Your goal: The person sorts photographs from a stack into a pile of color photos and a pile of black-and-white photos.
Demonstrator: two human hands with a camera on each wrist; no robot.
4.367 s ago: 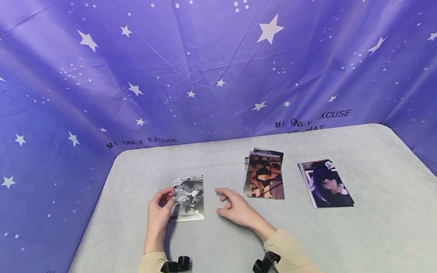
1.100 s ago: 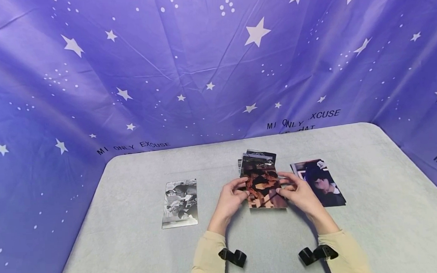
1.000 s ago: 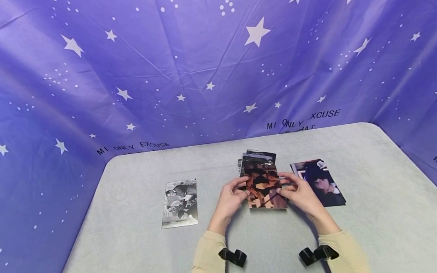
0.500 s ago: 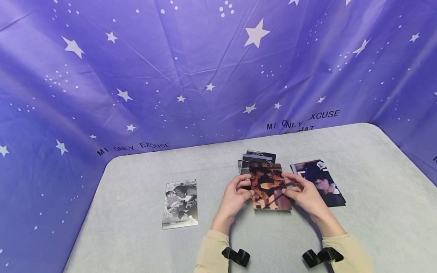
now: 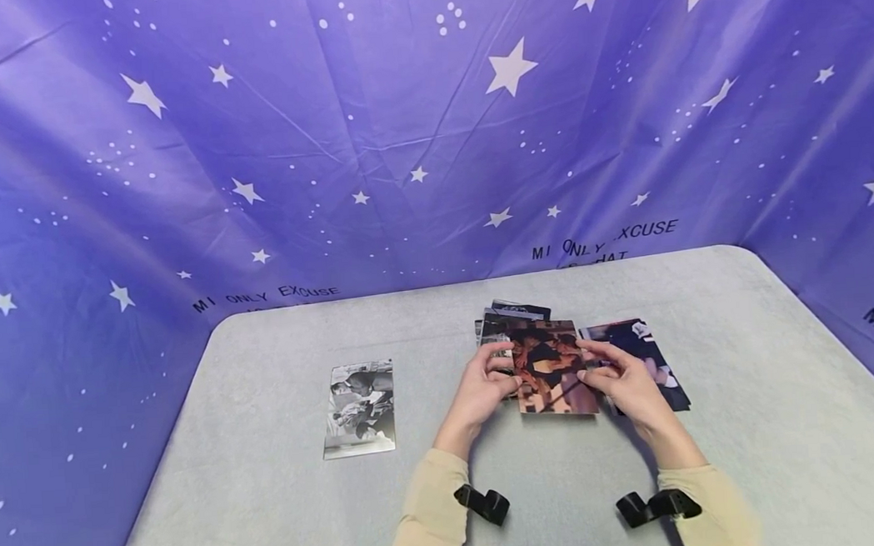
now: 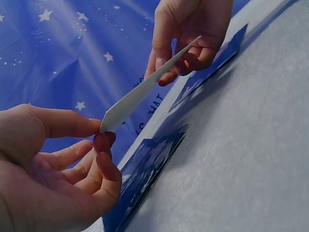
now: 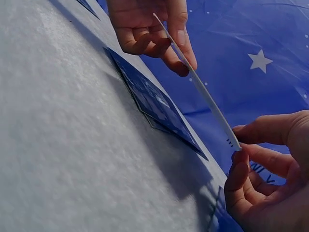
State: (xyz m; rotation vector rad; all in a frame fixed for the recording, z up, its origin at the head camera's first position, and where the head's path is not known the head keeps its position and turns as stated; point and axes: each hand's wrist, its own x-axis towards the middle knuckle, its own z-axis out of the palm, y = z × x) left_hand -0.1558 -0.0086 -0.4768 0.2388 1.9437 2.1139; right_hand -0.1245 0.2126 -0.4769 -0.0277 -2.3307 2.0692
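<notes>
The brown photo is held by both hands, raised clear of the surface, with its picture turned up to the head view and its pale underside shown to the left wrist view. Its 9 o'clock edge is pinched between thumb and fingers by the left hand; its 3 o'clock edge is pinched likewise by the right hand.

At 11 o'clock from the brown photo, an uneven stack is partly covered by it in the head view; how many photos are stacked there cannot be told. At 3 o'clock, the pile is partly hidden by the right hand. At 9 o'clock, well apart, the grey photo is laid flat. At 12 o'clock, the surface is backed by a starry purple cloth.
</notes>
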